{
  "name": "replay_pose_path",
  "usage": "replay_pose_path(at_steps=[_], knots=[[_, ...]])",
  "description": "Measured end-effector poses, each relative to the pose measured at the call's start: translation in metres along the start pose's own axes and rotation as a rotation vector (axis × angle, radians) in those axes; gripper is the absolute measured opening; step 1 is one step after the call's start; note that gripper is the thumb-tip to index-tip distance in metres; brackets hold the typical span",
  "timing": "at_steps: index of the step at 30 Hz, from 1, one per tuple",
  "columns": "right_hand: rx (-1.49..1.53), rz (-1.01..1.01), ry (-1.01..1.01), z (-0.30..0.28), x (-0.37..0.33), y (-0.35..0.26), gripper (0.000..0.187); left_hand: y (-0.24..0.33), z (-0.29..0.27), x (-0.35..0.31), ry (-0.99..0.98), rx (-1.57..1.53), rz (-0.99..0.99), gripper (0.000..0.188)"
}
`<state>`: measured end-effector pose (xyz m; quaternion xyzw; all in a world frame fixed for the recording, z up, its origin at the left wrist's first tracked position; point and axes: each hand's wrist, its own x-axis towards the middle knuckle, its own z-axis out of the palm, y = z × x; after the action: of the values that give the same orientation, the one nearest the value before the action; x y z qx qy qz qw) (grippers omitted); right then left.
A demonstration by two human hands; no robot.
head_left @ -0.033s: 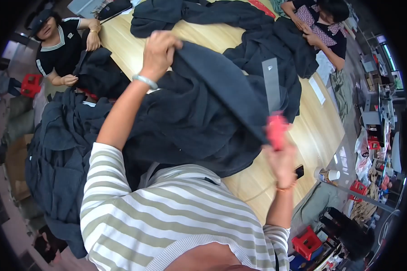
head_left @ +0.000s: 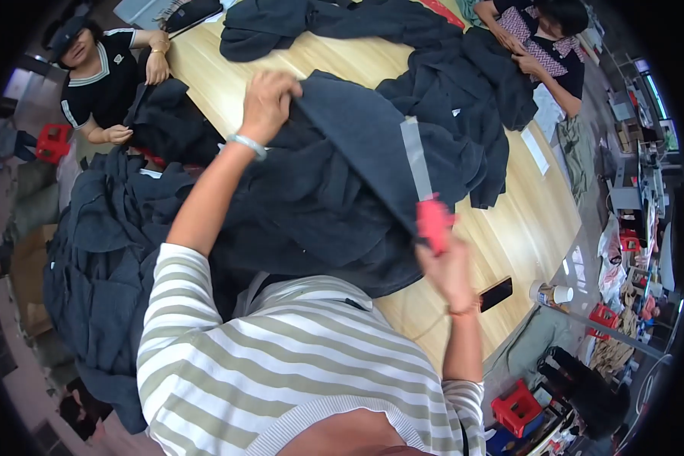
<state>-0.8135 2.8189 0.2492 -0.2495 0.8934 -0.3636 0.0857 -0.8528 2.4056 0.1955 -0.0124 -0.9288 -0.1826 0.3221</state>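
Head view: the cloth [head_left: 372, 144] could ruck or slip if the left hand [head_left: 271, 100] loosened, and the red tool [head_left: 435, 220] might snag a fold if its grey strip [head_left: 416, 159] dipped. The left grip is closed on the cloth's far end; the right hand [head_left: 446, 266], blurred, has its grip wrapped around the tool. Above the surface [head_left: 509, 228], the cloth stretches between both grips; whether the right also pinches it, I cannot tell.

left fingers [head_left: 286, 83] grip dark cloth [head_left: 361, 125]; right fingers [head_left: 431, 259] hold red-handled tool [head_left: 435, 222].
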Motion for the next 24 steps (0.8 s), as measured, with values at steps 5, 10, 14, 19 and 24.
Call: replay_pose_path(at_steps=[5,10,14,19,24], knots=[[-0.252,0.095,-0.304,0.066,-0.033,0.045,0.034,0.072,0.017,-0.075,-0.005,0.001,-0.225,0.040],[-0.386,0.188,-0.099,0.039,-0.041,0.049,0.024,0.162,-0.004,-0.110,-0.348,-1.297,-0.939,0.032],[-0.335,0.204,0.046,0.028,-0.037,0.042,0.018,0.160,0.059,-0.086,-0.219,-1.375,-1.403,0.039],[-0.169,0.289,0.161,0.029,-0.022,0.045,0.025,0.137,0.096,-0.072,-0.420,-1.622,-1.534,0.021],[0.013,0.092,0.356,0.039,0.021,0.026,0.061,0.181,0.038,-0.002,-0.269,-1.899,-0.942,0.015]])
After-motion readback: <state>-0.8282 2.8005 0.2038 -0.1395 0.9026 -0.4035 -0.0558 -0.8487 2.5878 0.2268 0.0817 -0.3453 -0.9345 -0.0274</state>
